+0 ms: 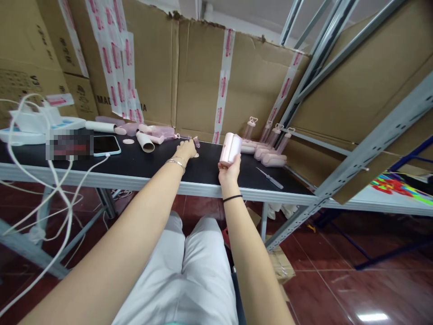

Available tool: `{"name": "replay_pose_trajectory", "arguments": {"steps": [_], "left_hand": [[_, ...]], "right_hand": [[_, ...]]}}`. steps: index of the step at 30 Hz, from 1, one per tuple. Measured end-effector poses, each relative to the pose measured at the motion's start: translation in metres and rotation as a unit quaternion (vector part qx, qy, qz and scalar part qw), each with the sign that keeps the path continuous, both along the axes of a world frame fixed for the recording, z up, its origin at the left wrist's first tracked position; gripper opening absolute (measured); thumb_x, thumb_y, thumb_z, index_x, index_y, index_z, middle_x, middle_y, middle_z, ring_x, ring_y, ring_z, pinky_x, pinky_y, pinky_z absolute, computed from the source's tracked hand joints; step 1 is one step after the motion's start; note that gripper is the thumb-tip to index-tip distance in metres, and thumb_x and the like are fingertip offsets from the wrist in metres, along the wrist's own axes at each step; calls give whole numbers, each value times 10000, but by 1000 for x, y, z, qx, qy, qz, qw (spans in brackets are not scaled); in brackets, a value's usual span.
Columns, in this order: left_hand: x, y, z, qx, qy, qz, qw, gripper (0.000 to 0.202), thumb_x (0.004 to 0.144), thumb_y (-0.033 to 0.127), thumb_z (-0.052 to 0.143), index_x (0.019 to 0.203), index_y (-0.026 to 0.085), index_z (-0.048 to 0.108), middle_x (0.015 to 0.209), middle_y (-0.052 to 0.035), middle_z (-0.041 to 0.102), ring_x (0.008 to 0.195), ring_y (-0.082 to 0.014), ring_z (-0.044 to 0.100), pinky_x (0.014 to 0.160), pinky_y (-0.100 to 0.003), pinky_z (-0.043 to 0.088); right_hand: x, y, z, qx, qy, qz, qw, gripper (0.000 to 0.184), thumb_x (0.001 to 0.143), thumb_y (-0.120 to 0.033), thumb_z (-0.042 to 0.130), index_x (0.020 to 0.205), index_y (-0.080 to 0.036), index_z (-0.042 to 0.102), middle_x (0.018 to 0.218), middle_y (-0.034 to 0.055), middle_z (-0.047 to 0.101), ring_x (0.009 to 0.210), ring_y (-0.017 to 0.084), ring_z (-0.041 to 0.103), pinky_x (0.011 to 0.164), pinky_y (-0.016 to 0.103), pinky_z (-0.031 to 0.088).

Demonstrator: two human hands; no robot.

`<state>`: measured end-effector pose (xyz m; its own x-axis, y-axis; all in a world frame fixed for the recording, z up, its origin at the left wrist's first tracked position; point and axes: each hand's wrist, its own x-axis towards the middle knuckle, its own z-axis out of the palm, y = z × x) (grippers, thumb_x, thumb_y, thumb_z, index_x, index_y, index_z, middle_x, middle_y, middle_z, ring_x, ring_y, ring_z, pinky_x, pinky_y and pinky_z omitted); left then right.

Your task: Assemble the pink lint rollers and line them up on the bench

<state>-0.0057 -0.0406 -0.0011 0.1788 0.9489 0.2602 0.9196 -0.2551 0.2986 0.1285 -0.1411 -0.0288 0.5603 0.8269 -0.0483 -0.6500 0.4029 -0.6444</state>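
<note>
My right hand [230,170] grips a pale pink cylindrical housing [228,148] with a clear panel along one side, raised over the front edge of the black tabletop [206,174]. Farther back, my left hand [186,150] reaches down to the table with its fingers curled. A small translucent purple part [196,142] shows at its fingertips; whether it is held I cannot make out. A small pale disc lies beside those fingers. To the left are pink and lilac parts [158,132] and an open white tube [145,141].
Several pink assemblies with heart-shaped tops [270,153] stand at the right, near a screwdriver [270,178]. A phone [106,145] on a cable and a power strip [43,124] lie left. Cardboard [199,76] walls the back; a metal post [358,140] rises at right.
</note>
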Motion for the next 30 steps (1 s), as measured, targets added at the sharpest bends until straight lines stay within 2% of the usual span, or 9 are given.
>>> {"name": "replay_pose_trajectory", "arguments": {"steps": [4, 6, 9, 13, 20, 22, 27, 28, 30], "left_hand": [[34, 20, 6, 43, 11, -81, 996, 595, 835, 145, 486, 1415, 218, 378, 1529, -108, 293, 1386, -262, 305, 1105, -401, 295], [45, 28, 6, 33, 12, -78, 996, 497, 841, 193, 503, 1339, 187, 494, 1513, -140, 315, 1378, -310, 311, 1088, -452, 310], [49, 36, 5, 5, 3, -33, 999, 363, 784, 257, 610, 1101, 87, 658, 1305, -237, 534, 1237, -360, 485, 1007, -466, 393], [41, 38, 9, 12, -28, -2, 1000, 196, 645, 155, 721, 832, 100, 697, 1002, -207, 678, 1131, -343, 574, 965, -407, 431], [30, 30, 28, -67, -197, -12, 978, 266, 579, 81, 736, 458, 161, 513, 456, -85, 545, 870, -364, 662, 838, -455, 477], [25, 20, 35, -107, -353, -67, 927, 245, 657, 69, 679, 492, 157, 521, 464, -58, 546, 803, -285, 676, 821, -412, 495], [18, -22, 33, -181, -694, -240, 654, 137, 764, 2, 573, 791, 134, 595, 692, 3, 633, 748, -108, 661, 800, -295, 505], [19, -30, 30, -181, -722, -244, 622, 157, 767, 3, 582, 839, 142, 593, 697, 20, 632, 718, -89, 653, 767, -261, 502], [22, -42, 22, -164, -745, -229, 604, 158, 764, 32, 621, 860, 149, 577, 679, 35, 628, 656, -74, 636, 693, -216, 493]], "right_hand": [[2, 2, 0, -1, 25, 21, 999, 318, 886, -483, 400, 919, -191, 519, 639, -34, 574, 483, 77, 517, 438, 180, 421], [2, 3, 1, 5, 28, 27, 999, 309, 883, -476, 414, 914, -188, 523, 637, -34, 576, 485, 78, 524, 428, 179, 414], [2, 2, 1, 7, 36, 36, 999, 308, 878, -477, 425, 900, -187, 527, 639, -34, 579, 487, 77, 531, 425, 179, 414], [1, 1, 2, 14, 43, 39, 998, 322, 867, -488, 451, 890, -178, 536, 612, -37, 565, 471, 74, 518, 414, 177, 411], [2, 2, 1, 11, 36, 55, 998, 334, 866, -498, 435, 902, -185, 547, 588, -43, 560, 463, 75, 514, 421, 177, 403], [3, 2, 1, 11, 30, 63, 998, 327, 862, -496, 435, 907, -193, 552, 616, -40, 584, 484, 78, 529, 437, 179, 403], [2, -2, 0, 14, -4, 87, 996, 323, 843, -489, 454, 876, -190, 573, 626, -41, 608, 519, 73, 554, 484, 174, 395], [2, -3, 0, 19, -16, 91, 995, 320, 835, -487, 467, 862, -188, 576, 625, -41, 610, 530, 72, 559, 491, 172, 393], [0, -5, -1, 25, -37, 100, 994, 306, 821, -477, 494, 848, -185, 582, 624, -40, 615, 542, 77, 567, 493, 176, 391]]}}
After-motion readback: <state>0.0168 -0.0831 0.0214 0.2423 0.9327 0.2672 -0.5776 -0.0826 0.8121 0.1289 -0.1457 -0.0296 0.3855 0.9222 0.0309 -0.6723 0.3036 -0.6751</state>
